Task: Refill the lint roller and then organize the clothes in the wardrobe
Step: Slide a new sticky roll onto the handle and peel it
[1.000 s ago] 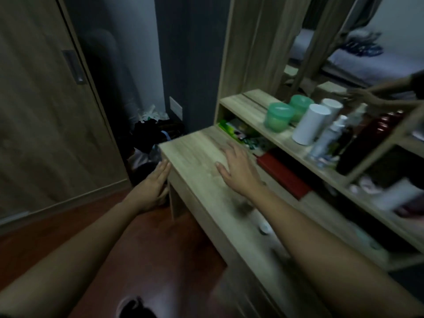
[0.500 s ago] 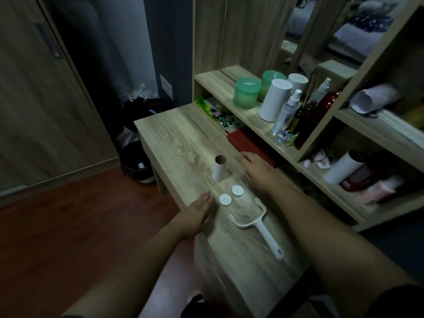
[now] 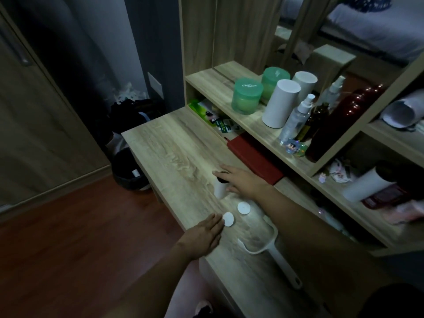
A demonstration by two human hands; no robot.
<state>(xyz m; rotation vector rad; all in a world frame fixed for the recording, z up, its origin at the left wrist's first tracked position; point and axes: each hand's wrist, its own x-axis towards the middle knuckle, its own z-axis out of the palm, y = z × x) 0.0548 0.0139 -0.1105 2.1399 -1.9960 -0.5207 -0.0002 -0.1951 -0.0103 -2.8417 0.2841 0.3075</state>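
A small white empty roll tube (image 3: 219,189) stands upright on the wooden desk (image 3: 174,152). My right hand (image 3: 244,181) hovers over its top, fingers spread and curling around it; whether it grips I cannot tell. Two white round end caps (image 3: 243,207) (image 3: 228,218) lie just nearer. My left hand (image 3: 204,234) rests flat on the desk edge, fingertips touching the nearer cap. The white lint roller handle (image 3: 273,253) lies empty on the desk, partly under my right forearm. A white roll (image 3: 364,185) lies on the lower shelf at right.
The shelf above the desk holds green jars (image 3: 246,95), a white cylinder (image 3: 281,103), a spray bottle (image 3: 297,118) and dark bottles. A red book (image 3: 252,154) lies at the desk's back. A black bin (image 3: 128,171) stands on the floor left of the desk. A wardrobe door (image 3: 34,125) is at far left.
The view swung right along the desk. My right hand moved from beside the tube to over its top. My left hand slid forward until its fingertips met the nearer cap.
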